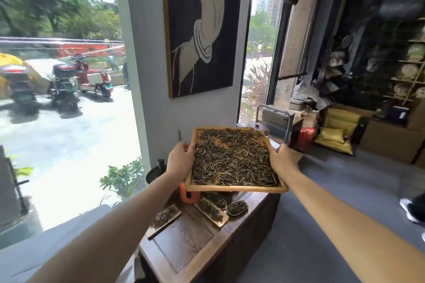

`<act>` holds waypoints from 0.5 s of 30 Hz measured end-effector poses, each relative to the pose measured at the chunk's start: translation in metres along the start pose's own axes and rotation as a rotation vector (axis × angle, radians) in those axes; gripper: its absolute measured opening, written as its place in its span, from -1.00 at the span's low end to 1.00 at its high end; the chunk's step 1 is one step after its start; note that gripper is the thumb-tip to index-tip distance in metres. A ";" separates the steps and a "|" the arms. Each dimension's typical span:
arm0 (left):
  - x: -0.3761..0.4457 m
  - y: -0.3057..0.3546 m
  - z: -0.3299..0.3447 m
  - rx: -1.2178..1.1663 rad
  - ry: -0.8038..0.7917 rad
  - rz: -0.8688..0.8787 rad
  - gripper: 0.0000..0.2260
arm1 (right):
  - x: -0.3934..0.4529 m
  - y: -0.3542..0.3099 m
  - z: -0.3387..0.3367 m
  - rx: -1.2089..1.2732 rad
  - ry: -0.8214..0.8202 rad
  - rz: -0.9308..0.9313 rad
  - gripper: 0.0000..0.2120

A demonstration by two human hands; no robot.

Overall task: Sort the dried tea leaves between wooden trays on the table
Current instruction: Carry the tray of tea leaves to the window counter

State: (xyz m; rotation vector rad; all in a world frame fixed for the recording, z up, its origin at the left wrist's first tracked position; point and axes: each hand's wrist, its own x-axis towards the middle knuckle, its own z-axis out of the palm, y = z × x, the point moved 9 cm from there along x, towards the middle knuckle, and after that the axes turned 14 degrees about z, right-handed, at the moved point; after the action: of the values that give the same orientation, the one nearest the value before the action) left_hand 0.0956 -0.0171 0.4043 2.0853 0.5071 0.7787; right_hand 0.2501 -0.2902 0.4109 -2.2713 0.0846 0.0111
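Note:
A square wooden tray (236, 188) full of dried tea leaves (232, 158) is held up in the air above the dark wooden table (184, 243). My left hand (180, 159) grips its left rim and my right hand (281, 158) grips its right rim, with both arms stretched forward. The tray's near edge tilts slightly down toward me. Below it on the table lie small narrow tea dishes (210, 210) holding dark leaves, one to the left (166, 216) and an oval one (238, 208) at the right.
An orange container (189, 195) stands on the table under the tray's left corner. A dark kettle (155, 171) sits by the wall. Boxes, yellow bags (335, 135) and shelves fill the right. A large window is on the left. A person's shoe (411, 210) shows at the far right.

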 end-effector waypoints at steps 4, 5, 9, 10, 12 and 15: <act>0.033 -0.038 -0.005 0.028 0.112 -0.070 -0.72 | 0.050 -0.038 0.065 0.016 -0.118 -0.085 -0.62; 0.039 -0.047 -0.007 0.032 0.143 -0.087 -0.73 | 0.061 -0.049 0.083 0.012 -0.144 -0.109 -0.61; 0.054 -0.078 -0.021 0.050 0.275 -0.132 -0.74 | 0.090 -0.091 0.152 0.008 -0.287 -0.246 -0.71; 0.055 -0.085 -0.023 0.039 0.306 -0.147 -0.74 | 0.095 -0.099 0.170 -0.005 -0.326 -0.272 -0.73; 0.052 -0.104 -0.026 0.017 0.373 -0.207 -0.75 | 0.101 -0.106 0.203 -0.040 -0.401 -0.309 -0.74; 0.042 -0.128 -0.026 0.066 0.464 -0.260 -0.77 | 0.104 -0.111 0.246 -0.054 -0.516 -0.360 -0.78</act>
State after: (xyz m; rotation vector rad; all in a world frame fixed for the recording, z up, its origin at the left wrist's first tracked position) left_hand 0.0980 0.0962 0.3260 1.8429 1.0452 1.1027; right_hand 0.3664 -0.0364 0.3328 -2.2361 -0.5991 0.4090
